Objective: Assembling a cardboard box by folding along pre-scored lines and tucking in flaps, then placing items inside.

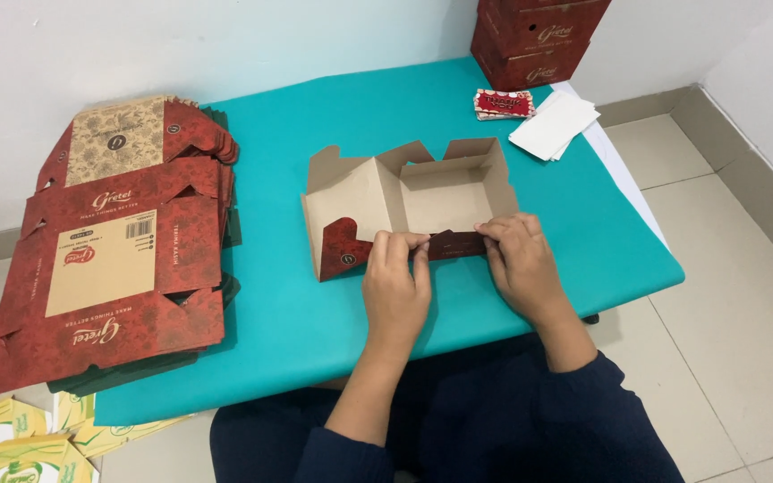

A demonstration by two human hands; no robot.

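Note:
A half-folded cardboard box (pixel 422 192), dark red outside and plain brown inside, stands on the teal table cover (pixel 333 304) with its walls up and its lid flap lying open to the left. My left hand (pixel 395 282) pinches the box's near red wall at its left part. My right hand (pixel 521 259) grips the same near wall at its right end. Both hands press the red front flap (pixel 454 243) between them.
A pile of flat red box blanks (pixel 114 259) lies at the left of the table. Folded red boxes (pixel 534 36) are stacked at the back right, with a small red packet (pixel 503 104) and white papers (pixel 555 125) beside them. Yellow-green flat cartons (pixel 20 438) lie on the floor.

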